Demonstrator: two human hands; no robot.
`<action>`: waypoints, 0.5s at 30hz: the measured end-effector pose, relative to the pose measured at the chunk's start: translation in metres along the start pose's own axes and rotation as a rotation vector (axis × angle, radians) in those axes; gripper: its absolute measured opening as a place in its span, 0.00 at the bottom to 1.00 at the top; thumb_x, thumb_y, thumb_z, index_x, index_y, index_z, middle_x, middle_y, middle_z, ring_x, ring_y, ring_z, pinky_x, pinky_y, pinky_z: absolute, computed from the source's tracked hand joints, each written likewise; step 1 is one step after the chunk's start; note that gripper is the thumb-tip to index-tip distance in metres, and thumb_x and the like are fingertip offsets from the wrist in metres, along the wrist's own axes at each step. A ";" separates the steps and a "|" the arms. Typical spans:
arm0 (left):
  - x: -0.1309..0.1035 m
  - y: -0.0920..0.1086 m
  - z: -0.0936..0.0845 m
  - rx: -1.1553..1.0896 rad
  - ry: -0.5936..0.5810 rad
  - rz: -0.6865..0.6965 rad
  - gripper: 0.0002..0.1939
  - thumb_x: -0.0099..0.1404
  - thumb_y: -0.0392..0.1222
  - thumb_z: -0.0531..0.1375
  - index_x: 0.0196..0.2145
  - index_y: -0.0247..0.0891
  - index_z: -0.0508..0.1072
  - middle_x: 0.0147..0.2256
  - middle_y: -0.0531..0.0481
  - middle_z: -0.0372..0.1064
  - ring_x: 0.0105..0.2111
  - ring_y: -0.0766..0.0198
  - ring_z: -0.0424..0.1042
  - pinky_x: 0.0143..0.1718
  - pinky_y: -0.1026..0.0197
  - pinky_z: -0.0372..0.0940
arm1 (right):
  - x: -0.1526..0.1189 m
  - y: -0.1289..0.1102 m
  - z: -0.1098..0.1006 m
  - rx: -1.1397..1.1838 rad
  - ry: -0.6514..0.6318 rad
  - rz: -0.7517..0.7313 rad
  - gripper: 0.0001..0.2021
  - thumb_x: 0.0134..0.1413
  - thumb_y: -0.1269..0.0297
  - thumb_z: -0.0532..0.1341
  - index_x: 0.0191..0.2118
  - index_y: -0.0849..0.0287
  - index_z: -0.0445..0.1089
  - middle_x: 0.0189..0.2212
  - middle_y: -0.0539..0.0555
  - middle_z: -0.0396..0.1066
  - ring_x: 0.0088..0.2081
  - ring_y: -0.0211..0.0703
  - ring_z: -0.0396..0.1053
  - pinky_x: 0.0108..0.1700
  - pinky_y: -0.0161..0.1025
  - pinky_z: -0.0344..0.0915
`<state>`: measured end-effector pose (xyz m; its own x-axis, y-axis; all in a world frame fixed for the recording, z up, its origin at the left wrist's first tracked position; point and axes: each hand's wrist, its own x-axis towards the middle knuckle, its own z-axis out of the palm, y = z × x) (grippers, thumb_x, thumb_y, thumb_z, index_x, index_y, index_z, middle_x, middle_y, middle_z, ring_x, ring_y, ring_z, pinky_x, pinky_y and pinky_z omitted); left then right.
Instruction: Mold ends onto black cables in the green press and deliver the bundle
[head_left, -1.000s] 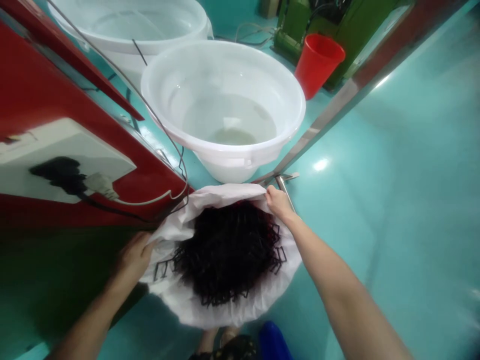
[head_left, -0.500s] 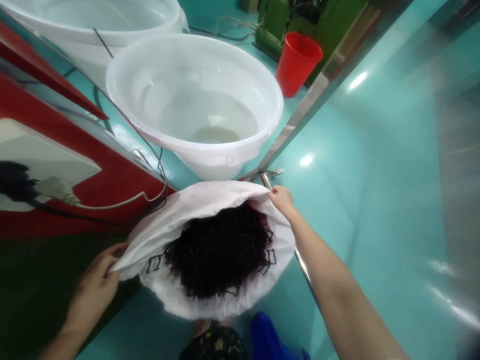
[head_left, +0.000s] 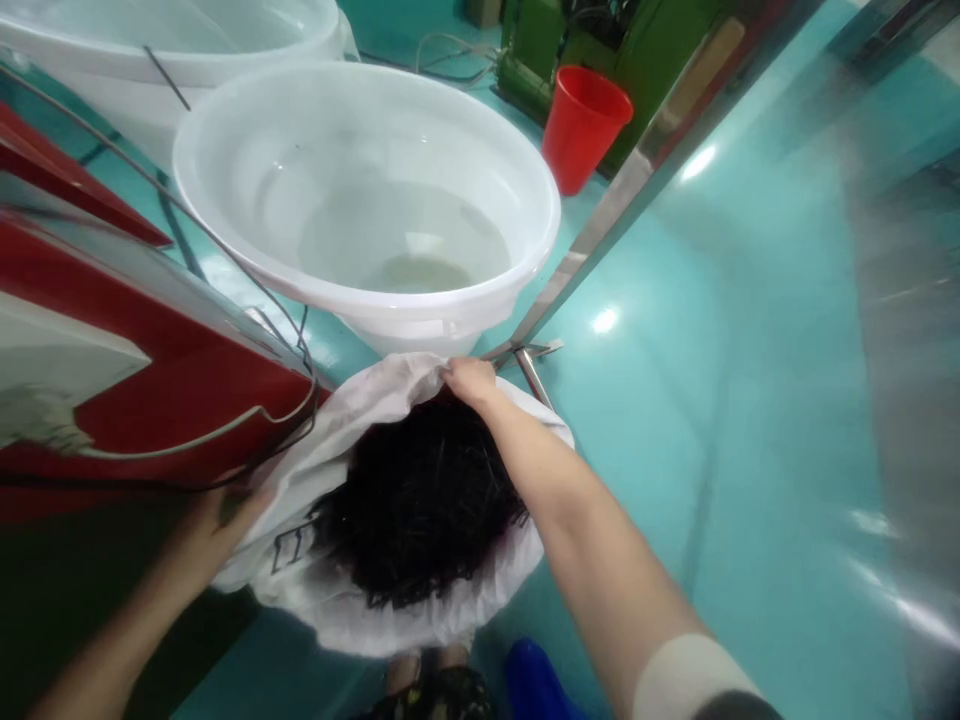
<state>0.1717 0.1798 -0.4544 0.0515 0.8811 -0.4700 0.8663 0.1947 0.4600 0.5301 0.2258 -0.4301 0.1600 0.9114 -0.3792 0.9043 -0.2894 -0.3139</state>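
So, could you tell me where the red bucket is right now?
The red bucket stands on the teal floor at upper right, beside the green machine, beyond the white tub.

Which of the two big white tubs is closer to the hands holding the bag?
The white tub in the middle of the picture, just beyond the right hand gripping the white bag. The other tub sits farther back, cut off at the top left edge.
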 end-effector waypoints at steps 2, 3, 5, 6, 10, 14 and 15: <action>0.011 0.012 0.002 0.122 -0.096 0.097 0.42 0.48 0.64 0.47 0.52 0.29 0.62 0.51 0.42 0.58 0.52 0.58 0.56 0.54 0.64 0.49 | -0.009 -0.001 0.005 0.010 -0.012 -0.103 0.15 0.53 0.61 0.48 0.40 0.60 0.67 0.42 0.57 0.66 0.47 0.52 0.64 0.45 0.43 0.60; 0.013 0.019 0.001 0.193 -0.107 0.105 0.35 0.51 0.61 0.47 0.47 0.30 0.65 0.48 0.42 0.61 0.48 0.59 0.59 0.50 0.65 0.51 | -0.015 0.001 0.005 0.021 0.008 -0.146 0.14 0.52 0.62 0.48 0.39 0.59 0.67 0.41 0.55 0.67 0.46 0.50 0.64 0.44 0.40 0.59; 0.008 0.027 -0.002 0.246 -0.015 -0.024 0.21 0.57 0.54 0.47 0.37 0.35 0.65 0.37 0.46 0.64 0.36 0.61 0.62 0.39 0.64 0.54 | -0.028 0.009 -0.001 0.069 0.090 -0.138 0.12 0.52 0.63 0.48 0.38 0.59 0.66 0.38 0.52 0.68 0.43 0.43 0.65 0.41 0.35 0.57; 0.003 0.028 -0.004 0.209 0.101 -0.080 0.18 0.59 0.53 0.46 0.33 0.34 0.63 0.32 0.46 0.63 0.32 0.62 0.61 0.36 0.64 0.54 | -0.032 0.014 -0.005 0.104 0.145 -0.098 0.12 0.52 0.64 0.48 0.37 0.59 0.66 0.35 0.50 0.68 0.41 0.40 0.65 0.39 0.33 0.56; -0.007 0.017 -0.008 0.225 0.653 0.129 0.21 0.57 0.55 0.45 0.32 0.34 0.64 0.33 0.42 0.62 0.34 0.56 0.61 0.35 0.58 0.58 | -0.037 0.027 -0.019 0.260 0.303 0.060 0.11 0.54 0.61 0.49 0.34 0.60 0.66 0.30 0.47 0.66 0.35 0.31 0.62 0.37 0.30 0.52; -0.006 0.020 -0.009 0.120 0.629 0.050 0.15 0.55 0.49 0.50 0.29 0.32 0.60 0.27 0.47 0.57 0.25 0.66 0.54 0.29 0.60 0.57 | -0.038 0.033 -0.026 0.331 0.258 -0.018 0.13 0.50 0.62 0.55 0.41 0.59 0.67 0.37 0.49 0.65 0.40 0.32 0.60 0.43 0.30 0.55; -0.009 0.023 -0.010 0.048 0.589 0.021 0.13 0.54 0.46 0.54 0.29 0.31 0.61 0.26 0.48 0.57 0.25 0.67 0.55 0.29 0.61 0.57 | -0.044 0.041 -0.026 0.288 0.242 -0.031 0.18 0.48 0.60 0.57 0.46 0.57 0.66 0.42 0.50 0.63 0.45 0.35 0.59 0.48 0.32 0.55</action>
<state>0.1862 0.1806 -0.4319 -0.2041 0.9780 0.0429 0.8903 0.1672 0.4235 0.5706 0.1818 -0.4039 0.2539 0.9539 -0.1600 0.7675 -0.2994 -0.5668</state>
